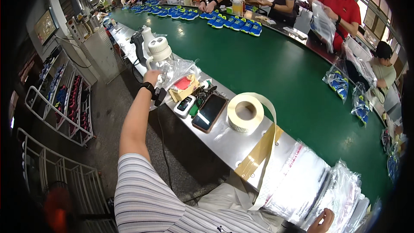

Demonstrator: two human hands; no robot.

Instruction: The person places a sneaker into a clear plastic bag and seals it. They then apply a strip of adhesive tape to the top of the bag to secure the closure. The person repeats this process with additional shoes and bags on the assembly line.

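My left hand [152, 77] reaches out to the white-lidded clear jug [160, 51], just below its handle and beside a crumpled clear plastic bag [180, 70]. Its fingers look curled, but what they hold, if anything, is hidden. At the lower right, my right hand [322, 221] lies loosely bent over a stack of clear plastic bags [340, 190], fingers apart and nothing gripped. White printed bags [297, 181] lie beside that stack. Between my hands are a roll of cream label tape [245, 113], its strip hanging off the table edge, and a dark phone [210, 111].
A green conveyor [258, 73] runs past my metal table [211, 140], carrying blue shoes [235, 22]. Co-workers stand along its far side; one in red [340, 6] handles a plastic bag. A small white device [184, 106] sits by the phone. Shoe racks [64, 103] stand left.
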